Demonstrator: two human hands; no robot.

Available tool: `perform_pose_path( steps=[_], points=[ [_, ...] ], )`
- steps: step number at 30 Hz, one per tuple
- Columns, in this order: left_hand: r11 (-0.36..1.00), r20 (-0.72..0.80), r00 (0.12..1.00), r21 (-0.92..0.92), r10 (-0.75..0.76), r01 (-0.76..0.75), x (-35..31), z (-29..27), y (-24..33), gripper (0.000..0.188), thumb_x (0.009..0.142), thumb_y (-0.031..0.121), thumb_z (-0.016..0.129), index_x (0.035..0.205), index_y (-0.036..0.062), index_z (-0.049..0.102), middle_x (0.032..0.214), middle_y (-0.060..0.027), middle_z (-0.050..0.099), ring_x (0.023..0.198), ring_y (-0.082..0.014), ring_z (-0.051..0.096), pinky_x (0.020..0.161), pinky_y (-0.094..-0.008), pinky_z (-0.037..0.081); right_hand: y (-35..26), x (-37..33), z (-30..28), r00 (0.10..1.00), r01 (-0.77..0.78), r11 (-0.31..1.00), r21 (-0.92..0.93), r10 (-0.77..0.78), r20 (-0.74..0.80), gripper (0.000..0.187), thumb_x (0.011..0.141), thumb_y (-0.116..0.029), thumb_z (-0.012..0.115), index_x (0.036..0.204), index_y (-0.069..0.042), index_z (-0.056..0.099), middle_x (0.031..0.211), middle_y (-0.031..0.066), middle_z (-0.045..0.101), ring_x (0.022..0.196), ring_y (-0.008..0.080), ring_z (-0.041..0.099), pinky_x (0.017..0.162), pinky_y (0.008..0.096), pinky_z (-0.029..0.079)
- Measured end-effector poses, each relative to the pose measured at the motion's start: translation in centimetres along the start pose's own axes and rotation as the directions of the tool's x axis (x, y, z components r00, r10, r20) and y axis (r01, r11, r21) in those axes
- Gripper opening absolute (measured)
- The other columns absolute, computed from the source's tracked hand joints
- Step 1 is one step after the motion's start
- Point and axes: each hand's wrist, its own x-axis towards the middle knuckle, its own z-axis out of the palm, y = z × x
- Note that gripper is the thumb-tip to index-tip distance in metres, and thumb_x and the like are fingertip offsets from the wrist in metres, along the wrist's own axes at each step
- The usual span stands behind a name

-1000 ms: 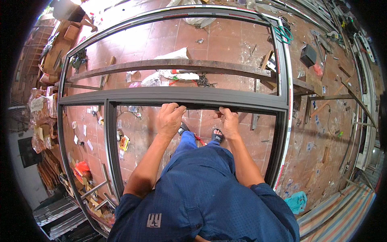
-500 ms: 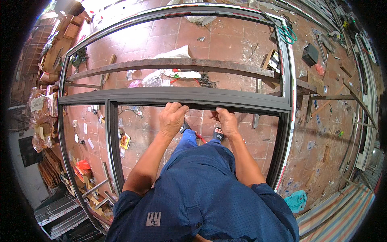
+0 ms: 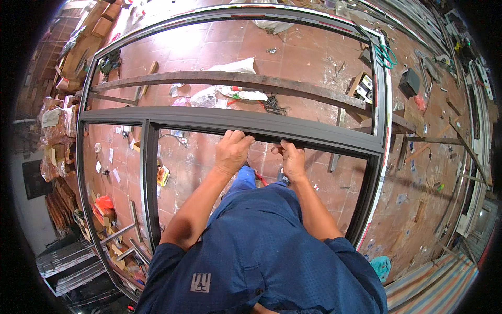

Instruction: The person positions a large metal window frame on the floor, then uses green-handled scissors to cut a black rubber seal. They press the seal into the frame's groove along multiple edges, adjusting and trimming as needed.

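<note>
Workshop: large dark frame [image 3: 209,116], long stacked metal profiles [image 3: 68,260], scrap-littered tile floor [image 3: 408,204].

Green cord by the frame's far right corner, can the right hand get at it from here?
Probably not without stepping closer: the right hand is at the crossbar, while the green cord lies well beyond it to the right. Nothing seems in the way; distance is the hindrance.

Both hands [image 3: 233,153] at midbar [image 3: 314,131] of dk frame [image 3: 150,183], wood beam [image 3: 235,79], tiled flr [image 3: 308,55] below

A dark grey frame [image 3: 209,117] with three openings lies raised above the floor [image 3: 306,49].
</note>
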Motion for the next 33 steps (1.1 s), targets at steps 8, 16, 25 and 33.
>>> perform_pose_path(
  steps=[8, 16, 25, 33],
  points=[
    [0.998, -0.023, 1.0, -0.066, -0.011, 0.009, -0.3, 0.4, -0.3, 0.012, 0.077, 0.009, 0.074, 0.087, 0.0142, 0.076, 0.078, -0.002, 0.057, 0.074, -0.0225, 0.057, 0.063, -0.0356, 0.048, 0.0, -0.1, 1.8, 1.0, 0.022, 0.999, 0.039, -0.023, 0.01, 0.02, 0.094, -0.013, 0.063, 0.105, 0.002, 0.07, 0.097, 0.0105, 0.071, 0.078, 0.0214, 0.065, 0.078, 0.0379, 0.054],
    [0.997, -0.051, 0.999, -0.073, -0.009, 0.005, -0.3, 0.7, -0.4, 0.013, 0.075, 0.009, 0.074, 0.087, 0.0143, 0.077, 0.077, -0.002, 0.056, 0.074, -0.0219, 0.058, 0.063, -0.0347, 0.049, 0.6, 0.2, 3.6, 1.0, 0.008, 0.995, 0.103, -0.008, -0.006, 0.02, 0.093, -0.01, 0.063, 0.107, 0.002, 0.071, 0.099, 0.0093, 0.072, 0.081, 0.0223, 0.068, 0.073, 0.0367, 0.057],
    [0.997, -0.028, 0.999, -0.081, -0.021, 0.018, -0.4, 0.6, -0.5, 0.013, 0.078, 0.007, 0.072, 0.088, 0.0133, 0.076, 0.078, -0.0028, 0.057, 0.075, -0.0228, 0.06, 0.062, -0.0356, 0.05, 1.6, 0.4, 5.1, 1.0, -0.001, 0.997, 0.079, 0.003, -0.023, 0.019, 0.09, -0.008, 0.063, 0.104, 0.002, 0.07, 0.096, 0.0093, 0.072, 0.083, 0.0229, 0.069, 0.071, 0.0371, 0.058],
    [0.835, 0.245, 0.864, -0.243, -0.439, 0.493, -7.4, -3.6, -4.0, 0.014, 0.087, 0.016, 0.075, 0.1, 0.0086, 0.075, 0.095, -0.0125, 0.071, 0.089, -0.0317, 0.071, 0.078, -0.0427, 0.056, 0.7, -0.1, 6.0, 0.995, -0.019, 0.998, 0.065, 0.025, -0.091, 0.015, 0.089, -0.008, 0.065, 0.1, 0.001, 0.07, 0.089, 0.0095, 0.071, 0.073, 0.0204, 0.067, 0.068, 0.0353, 0.056]
  ],
)
